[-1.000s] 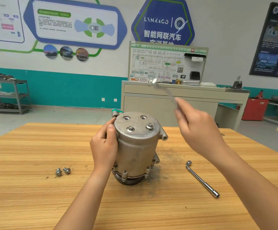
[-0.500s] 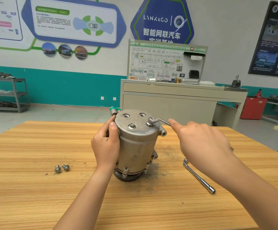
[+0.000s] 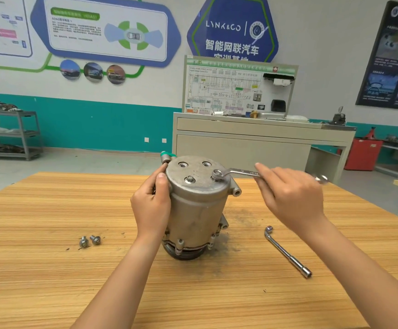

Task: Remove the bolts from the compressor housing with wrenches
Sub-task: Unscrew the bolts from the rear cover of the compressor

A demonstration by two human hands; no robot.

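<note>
A grey metal compressor housing (image 3: 196, 210) stands upright on the wooden table (image 3: 50, 269). My left hand (image 3: 151, 207) grips its left side near the top. My right hand (image 3: 293, 198) holds a silver ring wrench (image 3: 238, 173) by its shaft, to the right of the housing. The wrench's ring end sits over the right bolt (image 3: 216, 175) on the top face. A second bolt (image 3: 190, 179) stands at the front of that face, and two open bolt holes lie behind it.
Two loose bolts (image 3: 90, 241) lie on the table left of the housing. An L-shaped socket wrench (image 3: 287, 251) lies to its right. A beige cabinet (image 3: 252, 143) with a display board stands behind the table, and a metal shelf (image 3: 10, 134) is at far left.
My right hand came down from mid-air with the ring wrench and set its ring over the right bolt. The left hand kept its grip on the housing.
</note>
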